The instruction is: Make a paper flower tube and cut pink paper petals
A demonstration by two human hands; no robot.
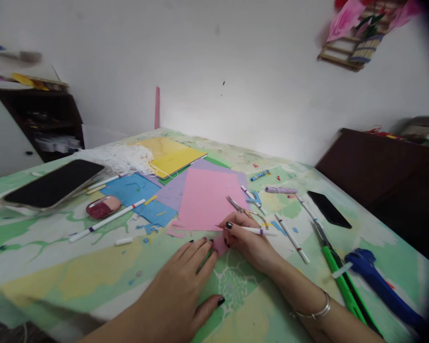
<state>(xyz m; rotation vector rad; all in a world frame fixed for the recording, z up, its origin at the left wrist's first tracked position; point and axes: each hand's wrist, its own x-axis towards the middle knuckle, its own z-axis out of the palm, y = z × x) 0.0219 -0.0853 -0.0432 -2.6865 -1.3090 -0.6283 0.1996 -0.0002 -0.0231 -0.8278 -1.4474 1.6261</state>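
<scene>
while marker [251,230] in right hand [248,245], clutter [59,143] in cabinet [71,107]

Pink flowers [346,20] on white wall [186,62]

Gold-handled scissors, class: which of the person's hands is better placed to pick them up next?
Probably the right hand: it is close beside the scissors, though it holds a white marker; the left hand lies farther away.
</scene>
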